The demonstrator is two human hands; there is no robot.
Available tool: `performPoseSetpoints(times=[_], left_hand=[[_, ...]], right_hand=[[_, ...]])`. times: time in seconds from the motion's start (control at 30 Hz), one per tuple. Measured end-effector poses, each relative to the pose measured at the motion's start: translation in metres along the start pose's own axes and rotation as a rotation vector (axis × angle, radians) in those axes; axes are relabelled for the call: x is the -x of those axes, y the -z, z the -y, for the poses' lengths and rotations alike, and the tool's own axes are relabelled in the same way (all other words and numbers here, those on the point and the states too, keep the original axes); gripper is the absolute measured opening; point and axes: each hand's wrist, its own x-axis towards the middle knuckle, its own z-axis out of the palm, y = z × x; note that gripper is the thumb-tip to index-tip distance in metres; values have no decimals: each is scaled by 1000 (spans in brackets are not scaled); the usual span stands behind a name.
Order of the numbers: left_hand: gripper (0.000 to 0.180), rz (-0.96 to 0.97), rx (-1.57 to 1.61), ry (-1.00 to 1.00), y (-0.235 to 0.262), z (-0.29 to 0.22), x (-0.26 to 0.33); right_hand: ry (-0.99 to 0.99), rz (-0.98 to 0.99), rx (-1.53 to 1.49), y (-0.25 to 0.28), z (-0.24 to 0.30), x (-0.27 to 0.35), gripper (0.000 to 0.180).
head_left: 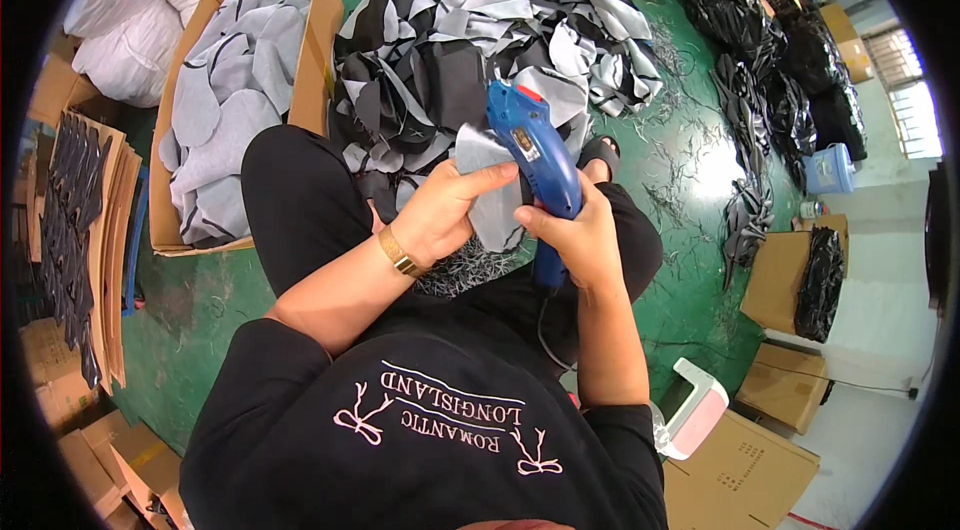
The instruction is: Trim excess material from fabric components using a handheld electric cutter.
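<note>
My right hand is closed around the body of a pair of blue electric scissors. A red part shows near their head, which points away from me, and a cord hangs below the handle. My left hand pinches a grey fabric piece just left of the scissors, with the thumb stretched along its top. The cloth hangs down between my two hands. The cutting tip lies over the pile and is too small to make out. Beyond my hands spreads a large heap of grey and black fabric pieces.
A cardboard box of grey pieces stands at the left by my knee. Thin fabric scraps litter the green floor. Black plastic bags, a light blue bucket and several cartons line the right side. White sacks lie at the far left.
</note>
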Motion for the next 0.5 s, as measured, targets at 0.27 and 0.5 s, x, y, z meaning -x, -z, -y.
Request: performPoseSetpoints(times=[0.27, 0.5], left_hand=[[24, 31, 111, 90, 21, -15, -4], [32, 97, 21, 73, 23, -19, -1]], right_hand=[[-288, 240, -642, 37, -38, 43, 39], [-495, 401, -711, 49, -60, 68, 33]])
